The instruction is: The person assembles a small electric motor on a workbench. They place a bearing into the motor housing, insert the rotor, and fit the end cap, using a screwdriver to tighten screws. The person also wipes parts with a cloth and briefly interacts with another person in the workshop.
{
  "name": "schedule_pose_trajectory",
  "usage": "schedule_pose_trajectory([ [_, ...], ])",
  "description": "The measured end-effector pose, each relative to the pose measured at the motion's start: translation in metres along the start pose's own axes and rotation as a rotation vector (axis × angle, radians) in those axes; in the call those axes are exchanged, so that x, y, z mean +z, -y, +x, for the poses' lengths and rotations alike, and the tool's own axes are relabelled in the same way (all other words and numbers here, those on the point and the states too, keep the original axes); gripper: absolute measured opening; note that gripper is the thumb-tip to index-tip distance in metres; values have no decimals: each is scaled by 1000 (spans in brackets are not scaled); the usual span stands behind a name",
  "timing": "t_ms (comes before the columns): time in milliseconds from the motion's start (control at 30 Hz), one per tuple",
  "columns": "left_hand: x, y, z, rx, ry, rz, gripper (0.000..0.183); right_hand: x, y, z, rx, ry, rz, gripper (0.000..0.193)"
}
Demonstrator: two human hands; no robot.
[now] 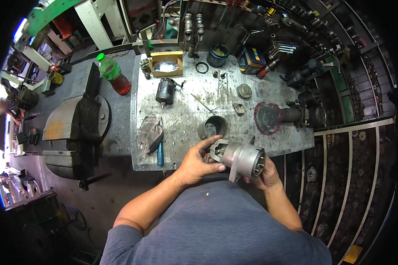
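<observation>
Both hands hold a silver cast-metal starter motor housing (242,158) in front of my chest, over the near edge of the bench. It lies on its side, its toothed-looking open end facing right and its mounting ears sticking out. My left hand (197,161) grips the left end, thumb along the near side. My right hand (267,176) supports the right end from below, its fingers partly hidden by the housing. Just beyond stands an open metal cylinder (212,128). A grey rag (150,134) and a blue-handled tool (160,153) lie to the left.
The metal-topped bench (181,123) carries a dark motor body (166,91), a round metal cap (243,91), a dark grease-stained can (217,55) and an open cardboard box (166,64). A large vise (73,121) and a green-capped bottle (114,74) stand left. Parts shelves (340,176) line the right.
</observation>
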State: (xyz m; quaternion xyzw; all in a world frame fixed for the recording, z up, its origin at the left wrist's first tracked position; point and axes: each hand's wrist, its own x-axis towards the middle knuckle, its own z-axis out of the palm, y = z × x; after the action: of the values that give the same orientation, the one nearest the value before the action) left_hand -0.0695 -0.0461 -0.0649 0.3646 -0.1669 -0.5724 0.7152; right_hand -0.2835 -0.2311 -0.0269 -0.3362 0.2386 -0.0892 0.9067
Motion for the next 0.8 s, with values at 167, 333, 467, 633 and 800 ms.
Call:
schedule_pose_trajectory([
  [167, -19, 33, -4, -231, 87, -363, 106, 41, 24, -17, 146, -77, -149, 41],
  [333, -13, 41, 6, -10, 47, -272, 105, 87, 47, -11, 52, -206, -233, 42],
  [467, 8, 35, 5, 167, 71, -185, 101, 94, 63, -22, -74, -69, -320, 33],
  [633, 15, 27, 7, 132, 105, -139, 92, 61, 56, -29, 49, -232, -136, 24],
  [800, 11, 23, 8, 168, 141, -9, 94, 48, 42, -37, 11, -235, -117, 28],
])
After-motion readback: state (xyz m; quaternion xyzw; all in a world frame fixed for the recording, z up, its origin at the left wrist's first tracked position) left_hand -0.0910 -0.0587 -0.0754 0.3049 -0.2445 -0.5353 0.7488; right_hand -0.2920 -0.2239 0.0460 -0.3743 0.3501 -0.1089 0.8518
